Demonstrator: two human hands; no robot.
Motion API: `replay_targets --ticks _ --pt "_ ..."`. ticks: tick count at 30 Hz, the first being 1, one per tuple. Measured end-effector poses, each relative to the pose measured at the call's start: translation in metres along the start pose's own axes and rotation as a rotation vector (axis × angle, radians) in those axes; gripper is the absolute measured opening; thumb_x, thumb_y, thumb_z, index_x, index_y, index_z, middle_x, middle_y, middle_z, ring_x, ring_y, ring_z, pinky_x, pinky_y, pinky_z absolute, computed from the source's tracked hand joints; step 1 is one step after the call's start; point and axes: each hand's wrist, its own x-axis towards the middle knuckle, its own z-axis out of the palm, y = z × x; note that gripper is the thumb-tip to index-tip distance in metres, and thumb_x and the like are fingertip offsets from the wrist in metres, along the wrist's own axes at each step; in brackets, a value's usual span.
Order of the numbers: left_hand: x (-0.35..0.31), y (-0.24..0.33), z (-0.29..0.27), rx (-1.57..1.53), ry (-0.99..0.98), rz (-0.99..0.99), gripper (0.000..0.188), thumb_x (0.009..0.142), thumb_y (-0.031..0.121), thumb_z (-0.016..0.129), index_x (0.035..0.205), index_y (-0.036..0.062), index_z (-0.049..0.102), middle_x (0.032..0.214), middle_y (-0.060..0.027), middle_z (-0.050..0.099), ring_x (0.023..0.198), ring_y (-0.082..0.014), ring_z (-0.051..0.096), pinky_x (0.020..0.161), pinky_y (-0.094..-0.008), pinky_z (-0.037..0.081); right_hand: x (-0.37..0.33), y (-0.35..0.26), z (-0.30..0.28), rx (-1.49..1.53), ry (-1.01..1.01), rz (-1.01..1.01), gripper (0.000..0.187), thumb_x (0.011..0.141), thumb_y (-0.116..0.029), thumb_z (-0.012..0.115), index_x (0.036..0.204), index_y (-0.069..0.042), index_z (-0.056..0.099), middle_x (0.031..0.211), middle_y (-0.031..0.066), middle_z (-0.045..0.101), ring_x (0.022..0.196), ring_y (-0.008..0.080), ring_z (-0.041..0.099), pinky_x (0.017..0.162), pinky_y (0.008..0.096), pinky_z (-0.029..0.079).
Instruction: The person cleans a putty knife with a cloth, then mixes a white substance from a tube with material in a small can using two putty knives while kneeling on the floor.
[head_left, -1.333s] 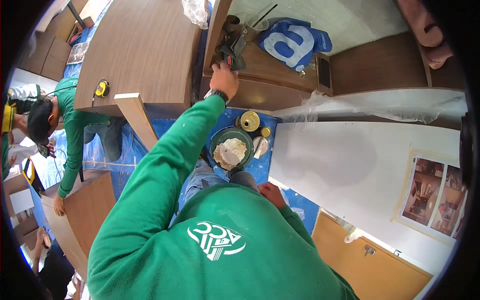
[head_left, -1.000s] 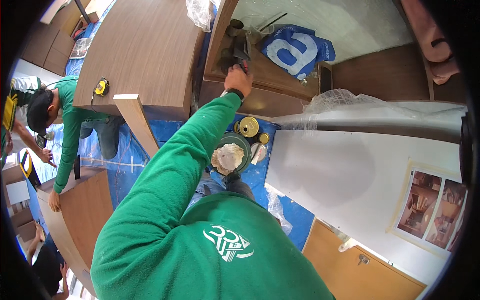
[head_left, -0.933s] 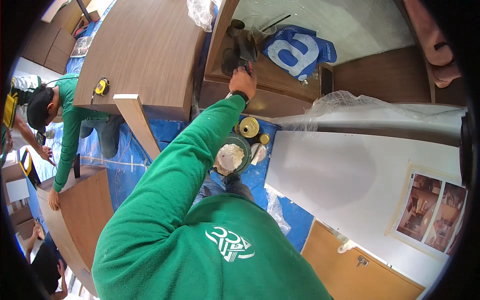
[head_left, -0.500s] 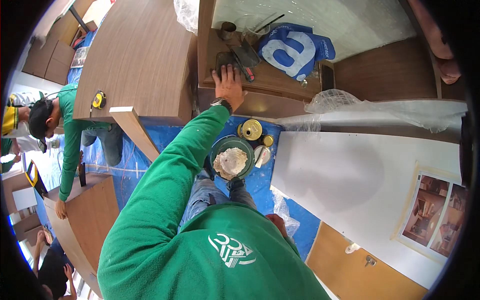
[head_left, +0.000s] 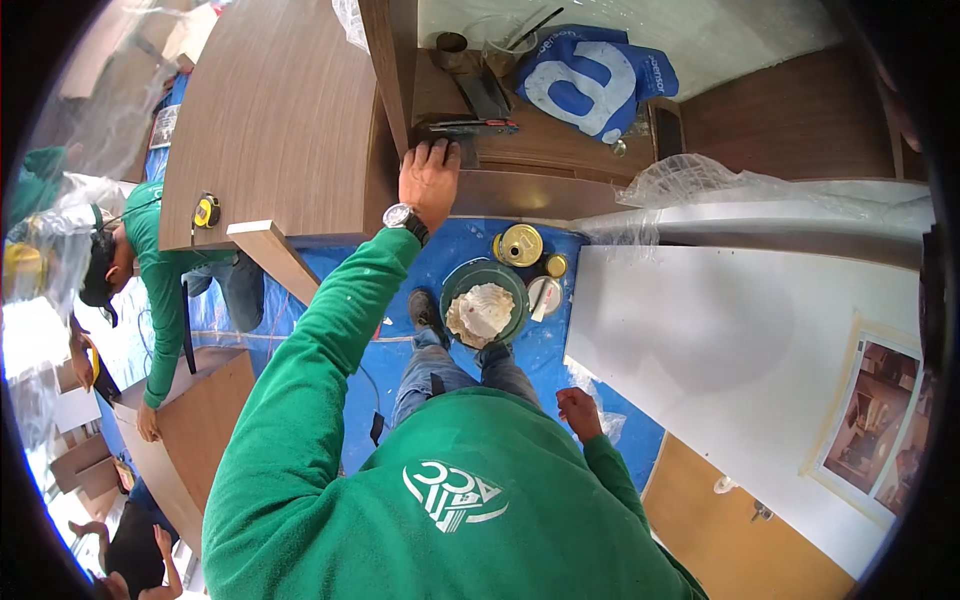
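Lower centre of the frame: my right hand (head_left: 578,408), fingers loosely curled, holding nothing, hanging by my knee. Mid-frame on the blue floor sheet (head_left: 600,440): green bucket (head_left: 486,306) with a pale crumpled rag, a gold tin (head_left: 520,245) beside it. Upper centre: my left hand (head_left: 430,182), arm stretched out, fingers spread flat and open on the edge of the wooden shelf (head_left: 520,150), fingertips touching a dark flat hand tool (head_left: 462,128). Tool likely rigid, metal, moderately light, possibly sharp-edged; best taken by its long body, pinched across. Farther: blue bag (head_left: 590,80), upper right.
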Motion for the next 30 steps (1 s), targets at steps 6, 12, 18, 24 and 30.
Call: replay_targets --ticks 6,12,18,24,30 --pt "-0.013 -0.007 -0.023 -0.144 0.060 -0.077 0.035 0.087 0.009 0.058 0.121 0.0040 0.064 0.126 -0.0134 0.068 0.119 -0.0339 0.063 0.103 -0.0460 0.048 0.008 -0.002 0.003 -0.024 -0.004 -0.036 0.025 0.096 -0.023 0.066 0.104 0.001 0.069 0.084 0.0078 0.069 0.066 0.0157 0.064 0.062 0.0323 0.053" --pt "-0.007 -0.018 -0.035 -0.218 0.053 -0.094 0.035 0.083 0.005 0.061 0.117 0.0056 0.065 0.119 -0.0119 0.071 0.111 -0.0303 0.067 0.094 -0.0391 0.055 0.026 -0.026 0.015 -0.065 -0.052 -0.068 0.023 0.096 -0.022 0.065 0.102 0.000 0.069 0.080 0.0069 0.068 0.066 0.0143 0.064 0.062 0.0317 0.053" --pt "0.000 -0.018 -0.035 -0.225 -0.034 -0.074 0.034 0.084 0.007 0.061 0.117 0.0067 0.068 0.118 -0.0124 0.071 0.108 -0.0304 0.068 0.092 -0.0393 0.056 0.102 -0.178 0.076 -0.069 -0.186 -0.364 0.029 0.100 -0.027 0.062 0.087 -0.002 0.060 0.072 0.0017 0.063 0.062 0.0097 0.058 0.056 0.0294 0.044" --pt "0.003 -0.019 -0.050 -0.216 -0.043 -0.049 0.034 0.084 0.006 0.060 0.117 0.0068 0.068 0.116 -0.0120 0.072 0.107 -0.0296 0.069 0.090 -0.0395 0.056 0.187 -0.370 0.147 0.569 -0.156 -0.272 0.029 0.097 -0.028 0.068 0.111 -0.004 0.058 0.089 0.0052 0.064 0.074 0.0192 0.068 0.061 0.0354 0.058" --pt "-0.028 -0.010 -0.094 -0.418 0.061 -0.191 0.027 0.087 0.002 0.063 0.114 0.0061 0.067 0.109 -0.0104 0.072 0.102 -0.0296 0.068 0.084 -0.0356 0.056 0.231 -0.399 0.156 0.786 -0.243 -0.124 0.026 0.096 -0.017 0.068 0.113 -0.003 0.056 0.094 0.0089 0.064 0.082 0.0250 0.072 0.068 0.0402 0.061"
